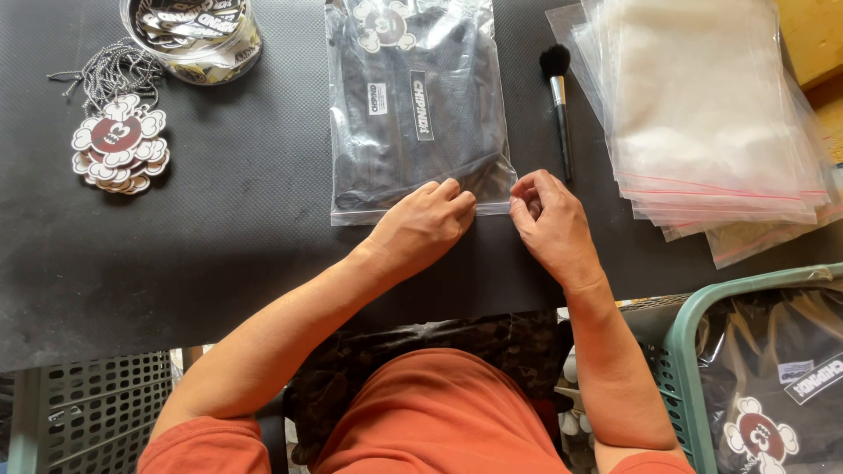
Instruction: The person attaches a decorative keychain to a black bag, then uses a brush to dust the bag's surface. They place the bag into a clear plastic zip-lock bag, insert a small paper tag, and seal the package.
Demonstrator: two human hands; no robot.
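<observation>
On black mat [219, 246], centre: clear bag [417, 105] with dark garment lies flat. Left hand [426, 224], right hand [549, 219] curled, fingertips pinching bag's near edge, likely pressing seal shut. Brush [559, 96], empty bag stack [711, 114] right; tags [118, 145] left.

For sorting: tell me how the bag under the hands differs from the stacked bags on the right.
The bag under the hands is filled with dark folded clothing and lies alone; the stacked bags look flat, empty and fanned in a pile. Left hand and right hand pinch the filled bag's edge. Both are clear plastic.
</observation>
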